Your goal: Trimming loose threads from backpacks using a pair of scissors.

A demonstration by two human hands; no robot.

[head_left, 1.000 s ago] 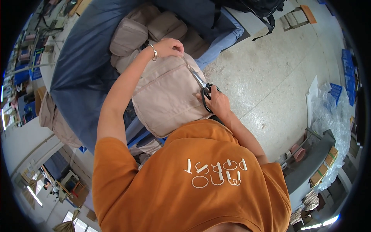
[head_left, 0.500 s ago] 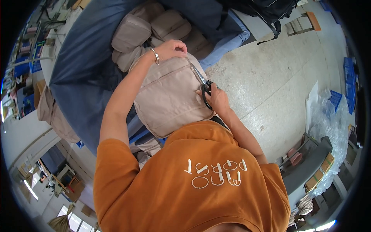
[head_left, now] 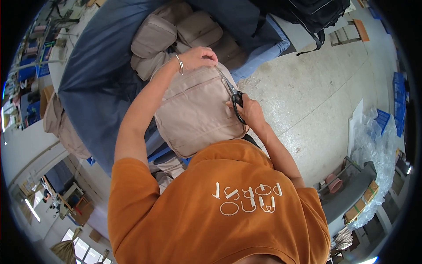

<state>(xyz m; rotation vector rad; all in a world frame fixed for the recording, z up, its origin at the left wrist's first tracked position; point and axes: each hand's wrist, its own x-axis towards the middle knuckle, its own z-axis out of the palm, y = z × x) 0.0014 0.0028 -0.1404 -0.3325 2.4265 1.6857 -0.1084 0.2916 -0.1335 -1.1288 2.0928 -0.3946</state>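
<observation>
A beige fabric bag (head_left: 198, 110) with seams across its face rests against my front, tilted over the blue bin's near side. At its far top corner my left hand (head_left: 200, 58) is closed in a pinch, with a silver bracelet at the wrist. Any loose thread between those fingers is too small to make out. Black-handled scissors (head_left: 232, 88) are gripped in my right hand (head_left: 250, 111) at the bag's right edge. Their blades point up along that edge toward my left fingertips.
Several more beige bags (head_left: 154, 35) lie inside the large blue fabric-lined bin (head_left: 99, 83). A black backpack (head_left: 314, 17) sits at the far right. Clear plastic sheeting (head_left: 373, 149) and a grey-topped stool or seat (head_left: 356, 193) stand on the right. Another beige bag (head_left: 66, 127) is at left.
The whole view has shifted slightly. Both hands keep nearly the same places on the bag, and the scissor blades look narrower and turned.
</observation>
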